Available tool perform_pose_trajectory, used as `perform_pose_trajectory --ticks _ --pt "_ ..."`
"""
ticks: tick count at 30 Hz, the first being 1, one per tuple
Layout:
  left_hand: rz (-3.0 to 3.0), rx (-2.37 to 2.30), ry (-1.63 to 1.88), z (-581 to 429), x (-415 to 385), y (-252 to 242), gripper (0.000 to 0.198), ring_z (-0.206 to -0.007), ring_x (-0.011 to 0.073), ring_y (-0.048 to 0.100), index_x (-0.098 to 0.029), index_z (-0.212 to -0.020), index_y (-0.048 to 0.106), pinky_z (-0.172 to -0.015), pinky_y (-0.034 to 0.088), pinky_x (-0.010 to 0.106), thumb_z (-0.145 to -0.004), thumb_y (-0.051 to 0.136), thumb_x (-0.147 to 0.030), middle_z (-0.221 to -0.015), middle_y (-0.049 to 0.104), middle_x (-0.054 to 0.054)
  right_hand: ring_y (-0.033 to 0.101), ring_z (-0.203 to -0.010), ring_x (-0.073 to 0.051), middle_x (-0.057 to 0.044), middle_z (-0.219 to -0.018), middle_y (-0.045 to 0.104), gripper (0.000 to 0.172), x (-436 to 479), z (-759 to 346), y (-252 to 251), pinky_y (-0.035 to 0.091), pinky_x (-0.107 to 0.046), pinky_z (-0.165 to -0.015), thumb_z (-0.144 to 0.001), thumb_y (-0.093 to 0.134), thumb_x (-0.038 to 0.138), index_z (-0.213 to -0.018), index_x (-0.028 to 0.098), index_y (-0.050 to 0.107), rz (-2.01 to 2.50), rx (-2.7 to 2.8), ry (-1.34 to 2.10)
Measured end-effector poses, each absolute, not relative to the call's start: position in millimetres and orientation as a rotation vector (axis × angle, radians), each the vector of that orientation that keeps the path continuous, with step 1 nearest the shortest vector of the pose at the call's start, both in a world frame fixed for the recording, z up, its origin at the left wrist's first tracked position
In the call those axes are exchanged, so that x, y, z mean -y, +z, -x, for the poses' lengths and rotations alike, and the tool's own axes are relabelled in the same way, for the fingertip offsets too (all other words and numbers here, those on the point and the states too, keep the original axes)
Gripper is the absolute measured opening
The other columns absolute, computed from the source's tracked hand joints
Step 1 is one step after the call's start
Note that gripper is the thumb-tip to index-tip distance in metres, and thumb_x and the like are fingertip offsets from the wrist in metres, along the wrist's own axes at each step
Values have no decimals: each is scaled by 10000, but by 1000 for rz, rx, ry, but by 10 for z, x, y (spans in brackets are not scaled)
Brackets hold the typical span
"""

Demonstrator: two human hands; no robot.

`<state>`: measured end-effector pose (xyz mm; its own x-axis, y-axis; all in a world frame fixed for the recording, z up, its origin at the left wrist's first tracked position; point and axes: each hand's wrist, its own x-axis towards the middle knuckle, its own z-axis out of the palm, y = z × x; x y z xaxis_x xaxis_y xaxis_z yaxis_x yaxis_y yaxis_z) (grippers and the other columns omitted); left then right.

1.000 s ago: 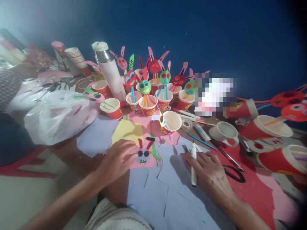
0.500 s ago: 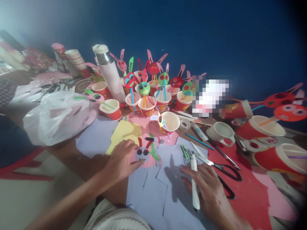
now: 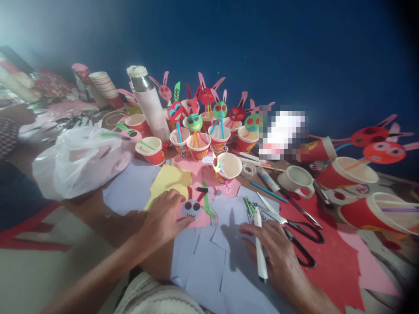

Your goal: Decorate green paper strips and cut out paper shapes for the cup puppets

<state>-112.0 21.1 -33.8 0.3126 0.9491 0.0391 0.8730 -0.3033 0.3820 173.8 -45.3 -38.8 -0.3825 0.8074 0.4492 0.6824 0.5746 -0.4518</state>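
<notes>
Left hand (image 3: pixel 165 216), fingers loosely spread, touches a grey-blue paper face (image 3: pixel 190 210); right hand (image 3: pixel 278 249) grasps a white marker (image 3: pixel 261 257) left of scissors (image 3: pixel 282 220).

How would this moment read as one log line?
left hand: at paper face | right hand: holding white marker | scissors: by right hand

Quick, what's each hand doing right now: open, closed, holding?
Left hand: open, at the left edge of the pale purple paper face.
Right hand: closed, holding the white marker.
</notes>
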Motion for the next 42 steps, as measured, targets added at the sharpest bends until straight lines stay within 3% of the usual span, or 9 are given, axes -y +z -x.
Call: perform_pose_trajectory --ticks 12,18,29,34,42 --pt "-2165 -1611 466 1104 -170 -355 262 -912 246 562 -181 -903 558 -832 456 381 -708 709 -271 -926 590 60 575 -712 -206 -54 -803 654 214 435 -1724 -389 408 -352 -718 -918 496 65 -1100 170 536 1179 2183 260" --pt "-2151 -1678 382 1154 -258 -301 198 -850 228 594 -177 -834 584 -775 434 354 -837 606 -374 -867 609 51 571 -720 -203 -55 -812 646 218 445 -1727 -428 397 -361 -736 -907 521 49 -1087 168 545 1163 2181 289" --pt "-2101 -1707 265 1118 -262 -323 99 -711 163 608 -190 -743 618 -668 396 273 -828 631 -238 -792 638 2 554 -713 -198 -49 -830 640 229 452 -1699 -461 382 -364 -745 -914 507 53 -1098 180 553 1168 2193 293" --pt "-2062 -1703 294 1120 -262 -332 168 -632 127 584 -195 -677 585 -615 388 243 -844 570 -185 -750 633 -16 550 -715 -200 -53 -830 641 243 457 -1704 -478 381 -365 -747 -910 514 47 -1108 183 554 1161 2187 292" --pt "-2044 -1800 290 1101 -360 -339 139 -736 175 618 -203 -778 598 -672 401 271 -825 644 -326 -811 660 3 559 -704 -199 -57 -828 653 242 455 -1703 -506 377 -372 -745 -918 502 55 -1113 184 565 1179 2184 307"
